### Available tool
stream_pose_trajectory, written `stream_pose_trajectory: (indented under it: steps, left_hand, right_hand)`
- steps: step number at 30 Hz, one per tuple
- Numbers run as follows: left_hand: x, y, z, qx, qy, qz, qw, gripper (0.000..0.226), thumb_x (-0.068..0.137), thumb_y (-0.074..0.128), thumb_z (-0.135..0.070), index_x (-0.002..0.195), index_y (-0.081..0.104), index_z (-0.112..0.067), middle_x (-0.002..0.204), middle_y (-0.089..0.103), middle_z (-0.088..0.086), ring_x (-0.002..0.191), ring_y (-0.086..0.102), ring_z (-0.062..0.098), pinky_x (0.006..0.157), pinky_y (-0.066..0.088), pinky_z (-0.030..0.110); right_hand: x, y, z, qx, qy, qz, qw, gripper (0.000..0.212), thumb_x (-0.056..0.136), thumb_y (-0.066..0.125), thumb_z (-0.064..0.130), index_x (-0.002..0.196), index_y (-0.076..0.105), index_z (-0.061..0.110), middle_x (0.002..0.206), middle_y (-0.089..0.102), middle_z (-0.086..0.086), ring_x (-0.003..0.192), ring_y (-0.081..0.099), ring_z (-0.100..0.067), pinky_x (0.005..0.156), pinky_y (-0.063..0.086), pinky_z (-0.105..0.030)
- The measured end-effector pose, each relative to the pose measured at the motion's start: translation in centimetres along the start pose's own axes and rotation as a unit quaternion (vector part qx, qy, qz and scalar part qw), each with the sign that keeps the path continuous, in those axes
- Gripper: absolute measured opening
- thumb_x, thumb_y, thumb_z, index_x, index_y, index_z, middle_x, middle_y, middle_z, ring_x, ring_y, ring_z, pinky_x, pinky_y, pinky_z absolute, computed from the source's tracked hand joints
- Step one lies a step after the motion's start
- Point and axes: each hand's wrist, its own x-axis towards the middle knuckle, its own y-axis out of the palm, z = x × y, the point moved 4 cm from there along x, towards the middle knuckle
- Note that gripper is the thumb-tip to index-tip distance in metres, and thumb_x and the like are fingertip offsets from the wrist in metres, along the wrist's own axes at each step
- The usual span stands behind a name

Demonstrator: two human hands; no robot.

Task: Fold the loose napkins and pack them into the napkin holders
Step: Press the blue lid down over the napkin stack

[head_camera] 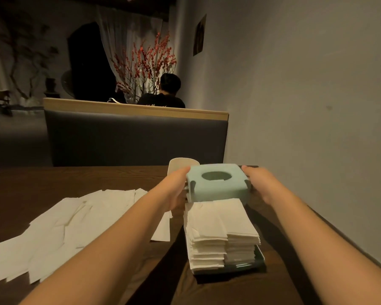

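Both hands are clamped on the pale green napkin holder lid [217, 183], the left hand [175, 190] pressing its left end, the right hand [261, 186] its right end, fingers curled round the sides. The lid sits at the far end of a tall stack of folded napkins [220, 230] resting in a dark tray [259, 261]. A white cup [180, 164] stands just behind the left fingers. Loose napkins [59, 230] sprawl across the dark table [53, 181] to the left. Both forearms stretch straight forward.
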Motion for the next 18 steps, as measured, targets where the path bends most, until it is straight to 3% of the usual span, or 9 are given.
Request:
stream_pose_trajectory:
  steps: [3,5,7,9,11,13,14,16,18]
  left_hand:
    - [-0.6,0.5,-2.8,0.009,0.047,0.015,0.999,0.047,0.105,0.041,-0.047,0.146,0.043,-0.025,0.142,0.05,-0.002,0.117,0.051,0.017,0.089,0.047,0.037]
    - [-1.1,0.4,-4.2,0.01,0.067,0.002,0.998,0.051,0.106,0.039,-0.047,0.151,0.038,-0.023,0.151,0.044,0.002,0.133,0.045,0.022,0.106,0.04,0.043]
    - [-1.6,0.4,-5.0,0.016,0.093,-0.026,0.995,0.053,0.105,0.041,-0.049,0.151,0.037,-0.023,0.151,0.045,0.003,0.137,0.044,0.026,0.112,0.035,0.048]
    - [-2.0,0.6,-5.1,0.011,0.116,-0.062,0.991,0.053,0.103,0.04,-0.052,0.147,0.04,-0.021,0.134,0.054,0.002,0.122,0.051,0.021,0.103,0.041,0.044]
    - [-2.8,1.1,-4.6,-0.004,0.127,-0.09,0.988,0.048,0.102,0.039,-0.055,0.133,0.043,-0.018,0.112,0.053,0.002,0.099,0.052,0.013,0.08,0.042,0.032]
    - [-3.5,1.4,-3.3,-0.028,0.118,-0.121,0.985,0.042,0.101,0.04,-0.056,0.122,0.039,-0.02,0.113,0.051,0.006,0.094,0.053,0.015,0.061,0.045,0.026]
    - [-3.6,1.4,-2.4,-0.04,0.119,-0.129,0.984,0.042,0.1,0.042,-0.057,0.121,0.038,-0.021,0.117,0.051,0.008,0.098,0.055,0.017,0.059,0.051,0.028]
    - [-3.6,1.3,-1.1,-0.049,0.119,-0.136,0.982,0.043,0.099,0.043,-0.057,0.123,0.037,-0.022,0.118,0.054,0.008,0.103,0.057,0.02,0.078,0.058,0.04]
    - [-3.4,1.0,-0.4,-0.036,0.119,-0.137,0.983,0.041,0.101,0.042,-0.055,0.125,0.036,-0.022,0.116,0.054,0.005,0.102,0.056,0.017,0.092,0.053,0.043]
  right_hand:
    - [0.2,-1.1,1.9,0.009,-0.047,-0.009,0.999,0.045,0.097,0.052,0.046,0.123,0.062,0.01,0.118,0.065,-0.011,0.106,0.061,-0.029,0.101,0.048,-0.047]
    - [-0.3,-1.7,3.5,0.032,-0.081,-0.016,0.996,0.044,0.098,0.053,0.042,0.126,0.062,0.009,0.121,0.064,-0.01,0.11,0.059,-0.028,0.102,0.047,-0.046]
    - [-1.5,-2.2,4.7,0.058,-0.128,-0.05,0.989,0.037,0.098,0.055,0.038,0.121,0.065,0.012,0.118,0.064,-0.007,0.108,0.058,-0.025,0.094,0.048,-0.041]
    - [-3.4,-2.0,5.3,0.097,-0.184,-0.08,0.975,0.021,0.098,0.054,0.033,0.105,0.068,0.021,0.108,0.064,-0.005,0.096,0.057,-0.02,0.078,0.046,-0.034]
    - [-5.1,-1.1,5.1,0.152,-0.224,-0.086,0.959,0.019,0.099,0.051,0.034,0.096,0.067,0.025,0.106,0.06,-0.004,0.086,0.056,-0.016,0.067,0.044,-0.029]
    - [-6.4,-0.1,4.3,0.14,-0.248,-0.084,0.955,0.023,0.101,0.046,0.038,0.113,0.062,0.025,0.116,0.051,-0.002,0.089,0.054,-0.011,0.065,0.043,-0.023]
    - [-6.7,0.4,3.7,0.128,-0.247,-0.074,0.958,0.029,0.102,0.045,0.041,0.123,0.057,0.024,0.121,0.049,-0.002,0.092,0.054,-0.01,0.064,0.043,-0.021]
    - [-6.7,1.1,2.5,0.133,-0.22,-0.029,0.966,0.036,0.103,0.043,0.043,0.131,0.052,0.023,0.122,0.053,-0.005,0.094,0.057,-0.012,0.061,0.045,-0.019]
    - [-7.0,1.2,1.5,0.141,-0.2,0.001,0.97,0.036,0.103,0.042,0.041,0.134,0.049,0.024,0.114,0.058,-0.002,0.093,0.059,-0.011,0.059,0.046,-0.017]
